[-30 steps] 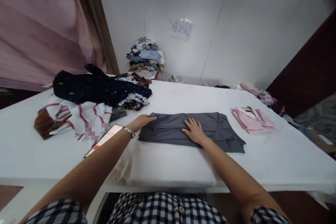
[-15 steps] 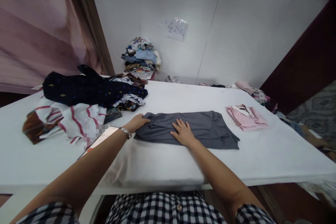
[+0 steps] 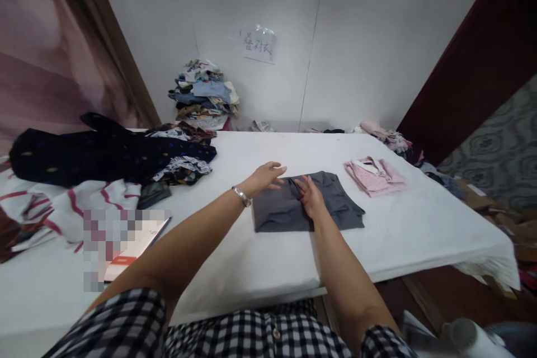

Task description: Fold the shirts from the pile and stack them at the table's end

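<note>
A dark grey garment (image 3: 277, 215) lies flat in a folded, roughly rectangular bundle on the white-covered table in front of me. My left hand (image 3: 267, 177), a silver bracelet at its wrist, hovers at the bundle's upper left edge with fingers stretched and apart. Over the middle of the cloth is my right hand (image 3: 311, 198), palm turned inward, its fingers loosely spread and holding nothing. Whether its fingertips touch the fabric I cannot tell. A pink folded garment (image 3: 375, 177) with a white collar sits to the right of the grey one.
On the left lie a loose navy garment (image 3: 100, 151) and a white one with red stripes (image 3: 96, 198). Near my left forearm is a phone-like device (image 3: 140, 246), partly blurred. A tall pile of clothes (image 3: 205, 92) stands at the back; more clothes (image 3: 386, 134) lie at the far right edge.
The grey garment's left part has been folded over to the right, making it shorter. My left hand moved right with it and let go; my right hand lifted from lying flat. The view shifted right.
</note>
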Motion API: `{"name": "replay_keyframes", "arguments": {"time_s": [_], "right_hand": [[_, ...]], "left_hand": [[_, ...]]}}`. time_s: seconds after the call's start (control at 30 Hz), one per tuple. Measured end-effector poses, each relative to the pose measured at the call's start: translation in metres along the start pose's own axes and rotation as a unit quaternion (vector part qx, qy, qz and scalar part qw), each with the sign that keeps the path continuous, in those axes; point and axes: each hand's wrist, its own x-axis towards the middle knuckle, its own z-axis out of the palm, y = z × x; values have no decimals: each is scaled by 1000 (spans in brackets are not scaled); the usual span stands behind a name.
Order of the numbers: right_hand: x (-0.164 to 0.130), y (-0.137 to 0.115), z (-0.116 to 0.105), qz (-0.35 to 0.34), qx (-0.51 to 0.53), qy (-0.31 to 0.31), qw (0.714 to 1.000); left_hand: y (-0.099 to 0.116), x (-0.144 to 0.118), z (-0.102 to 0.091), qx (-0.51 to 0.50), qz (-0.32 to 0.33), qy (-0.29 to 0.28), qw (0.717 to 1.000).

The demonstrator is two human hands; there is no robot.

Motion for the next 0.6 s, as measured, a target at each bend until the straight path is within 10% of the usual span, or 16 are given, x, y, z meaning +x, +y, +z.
{"name": "replay_keyframes", "arguments": {"time_s": [0.23, 0.47, 0.6], "right_hand": [[0, 2, -4, -174, -78, 134, 973], [-18, 6, 22, -198, -342, -94, 914], [-18, 1, 18, -208, -369, -57, 904]], "left_hand": [[-63, -11, -33, 110, -76, 179, 975], [-80, -22, -19, 26, -172, 93, 980], [-81, -11, -7, 3, -141, 105, 984]]}}
